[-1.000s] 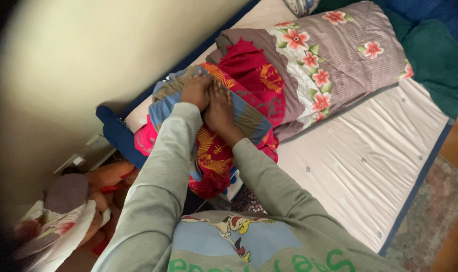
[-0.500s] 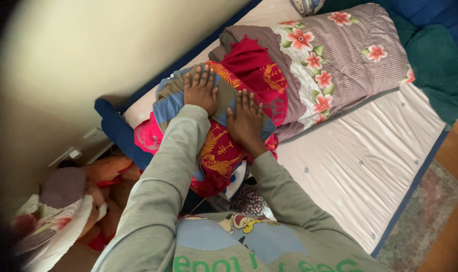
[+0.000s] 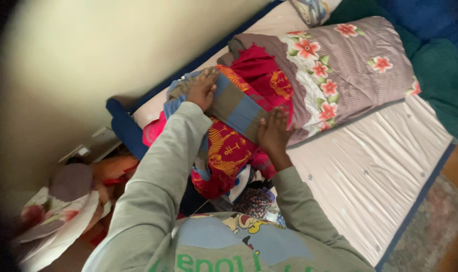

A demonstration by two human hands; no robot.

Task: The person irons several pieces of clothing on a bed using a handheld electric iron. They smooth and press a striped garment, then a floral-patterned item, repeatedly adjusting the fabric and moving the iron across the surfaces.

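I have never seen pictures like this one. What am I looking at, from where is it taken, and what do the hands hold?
There is no machine here, only a person. The camera sits on the person's head and looks down, so you see their own grey sleeves and two bare hands. The left hand and the right hand lie flat, wide apart, on a blue and brown folded cloth. This cloth lies on top of a red and orange patterned fabric. Both rest on a bed with a pale sheet. Beside them lies a floral pillow. The hands press rather than grip.
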